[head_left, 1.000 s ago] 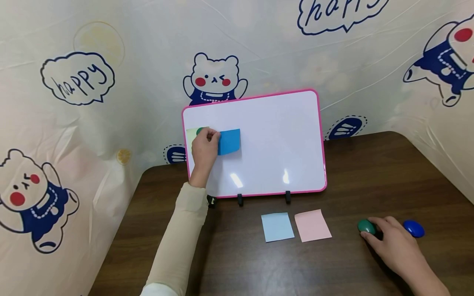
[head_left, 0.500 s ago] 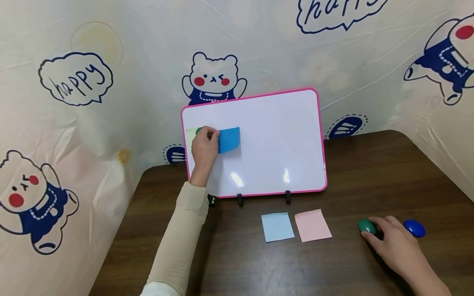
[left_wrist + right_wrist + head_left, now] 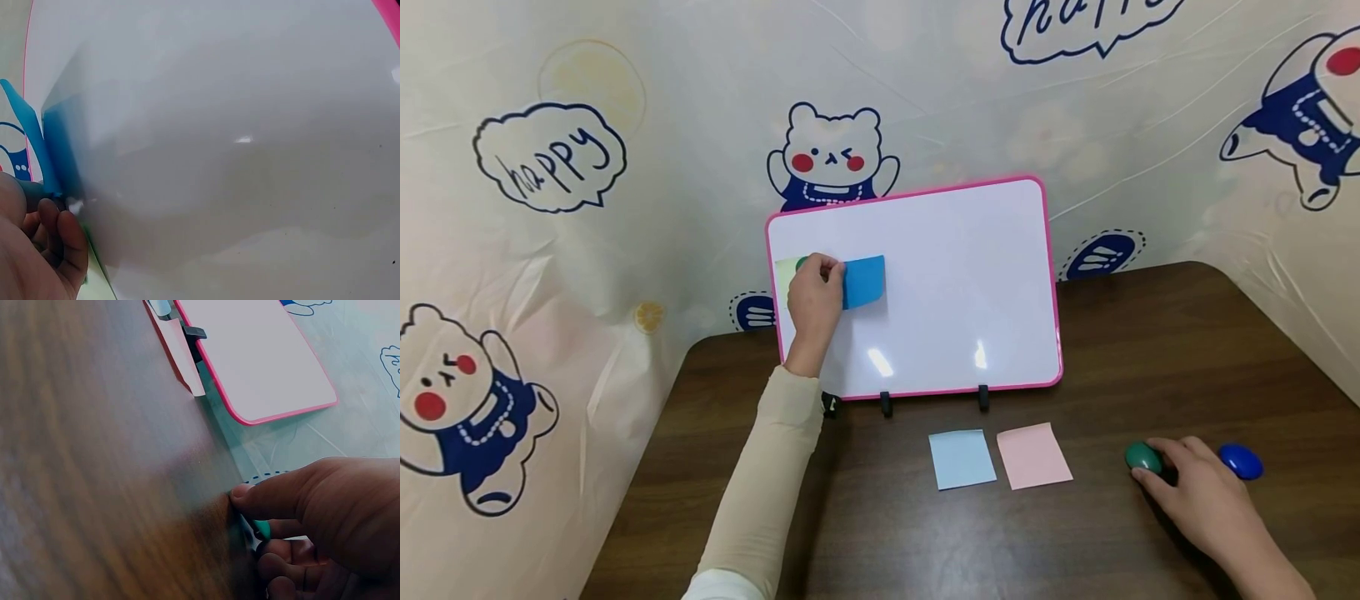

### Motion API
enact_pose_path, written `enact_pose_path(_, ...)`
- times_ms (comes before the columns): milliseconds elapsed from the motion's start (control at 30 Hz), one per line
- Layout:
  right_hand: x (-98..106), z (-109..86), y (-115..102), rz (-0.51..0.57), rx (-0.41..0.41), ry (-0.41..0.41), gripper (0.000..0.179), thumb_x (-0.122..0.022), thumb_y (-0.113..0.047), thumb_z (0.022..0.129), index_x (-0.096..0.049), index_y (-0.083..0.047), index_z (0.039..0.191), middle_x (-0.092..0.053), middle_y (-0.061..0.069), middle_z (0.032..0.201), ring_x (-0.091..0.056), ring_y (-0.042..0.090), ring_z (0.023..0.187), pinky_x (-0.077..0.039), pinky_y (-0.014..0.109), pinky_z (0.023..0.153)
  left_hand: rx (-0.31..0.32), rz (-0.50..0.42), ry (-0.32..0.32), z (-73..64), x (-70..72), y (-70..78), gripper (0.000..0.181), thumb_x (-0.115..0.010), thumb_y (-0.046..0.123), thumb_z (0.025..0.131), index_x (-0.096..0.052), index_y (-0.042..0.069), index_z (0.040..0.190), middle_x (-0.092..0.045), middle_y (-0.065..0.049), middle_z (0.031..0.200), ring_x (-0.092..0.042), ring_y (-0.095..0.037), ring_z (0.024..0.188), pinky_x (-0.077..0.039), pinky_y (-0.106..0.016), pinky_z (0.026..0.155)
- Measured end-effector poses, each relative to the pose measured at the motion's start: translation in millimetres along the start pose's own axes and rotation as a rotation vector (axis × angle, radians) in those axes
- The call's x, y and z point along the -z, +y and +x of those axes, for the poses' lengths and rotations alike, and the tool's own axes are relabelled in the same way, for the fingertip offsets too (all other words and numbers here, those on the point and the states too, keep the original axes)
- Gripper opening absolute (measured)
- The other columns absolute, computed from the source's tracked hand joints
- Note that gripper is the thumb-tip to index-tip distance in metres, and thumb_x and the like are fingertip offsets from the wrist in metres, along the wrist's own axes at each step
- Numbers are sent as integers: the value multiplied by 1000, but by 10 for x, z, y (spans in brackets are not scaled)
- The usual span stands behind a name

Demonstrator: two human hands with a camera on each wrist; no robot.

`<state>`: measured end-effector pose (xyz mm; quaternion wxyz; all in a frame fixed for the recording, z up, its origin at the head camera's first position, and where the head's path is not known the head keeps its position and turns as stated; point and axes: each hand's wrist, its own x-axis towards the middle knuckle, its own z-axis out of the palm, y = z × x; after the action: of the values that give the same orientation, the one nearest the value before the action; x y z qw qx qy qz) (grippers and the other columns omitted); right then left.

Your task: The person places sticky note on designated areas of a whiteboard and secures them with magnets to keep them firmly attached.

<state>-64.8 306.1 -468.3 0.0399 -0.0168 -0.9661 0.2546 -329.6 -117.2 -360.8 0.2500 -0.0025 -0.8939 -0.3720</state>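
My left hand (image 3: 815, 304) pinches the left edge of a blue sticky note (image 3: 864, 282) in front of the whiteboard (image 3: 955, 275). In the left wrist view the blue sheet (image 3: 28, 134) stands out from the board, its reflection beside it. Partly behind that hand are a pale green note (image 3: 785, 273) and a green round magnet (image 3: 801, 262). At the right of the table, my right hand (image 3: 1202, 492) grips another green magnet (image 3: 1142, 457) between thumb and fingers. In the right wrist view only a sliver of the green magnet (image 3: 262, 529) shows.
A light blue note (image 3: 962, 460) and a pink note (image 3: 1034, 456) lie on the brown table (image 3: 880, 533) before the board. Beyond my right hand sits a blue magnet (image 3: 1241, 461). Black stand feet (image 3: 886, 405) hold up the whiteboard, and a printed curtain (image 3: 700, 167) hangs behind.
Both hands keep their places and their holds. Only the head view has shifted slightly.
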Motion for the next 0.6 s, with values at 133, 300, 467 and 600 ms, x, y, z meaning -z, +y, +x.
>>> enact_pose_path(133,4,-2,-1,2,-2,3,49,-78,-19,88,-62,13,120,-60,18,99,-59,31,82,-50,52,66,4,9,-1,-14,-6,13,25,-61,31,103,-67,7,108,-66,-8,101,-59,-24,91,-52,-43,85)
enact_pose_path(300,13,8,-4,-1,-4,0,49,-78,-20,88,-62,12,121,-59,18,99,-59,31,83,-50,52,66,-4,18,6,-25,-7,24,26,-61,31,103,-66,7,110,-66,-8,101,-60,-23,90,-52,-43,85)
enact_pose_path(467,8,14,3,-3,-3,-2,49,-78,-20,88,-62,12,121,-59,18,99,-59,32,83,-50,52,66,-8,30,25,-28,-13,35,28,-61,30,103,-65,5,116,-65,-9,98,-60,-24,86,-52,-43,80)
enact_pose_path(600,-1,17,11,-5,-9,-24,51,-78,-22,89,-61,13,122,-60,19,100,-59,31,83,-50,52,67,5,25,44,-19,-34,40,39,-63,29,102,-56,7,133,-61,-9,89,-57,-25,77,-49,-38,71)
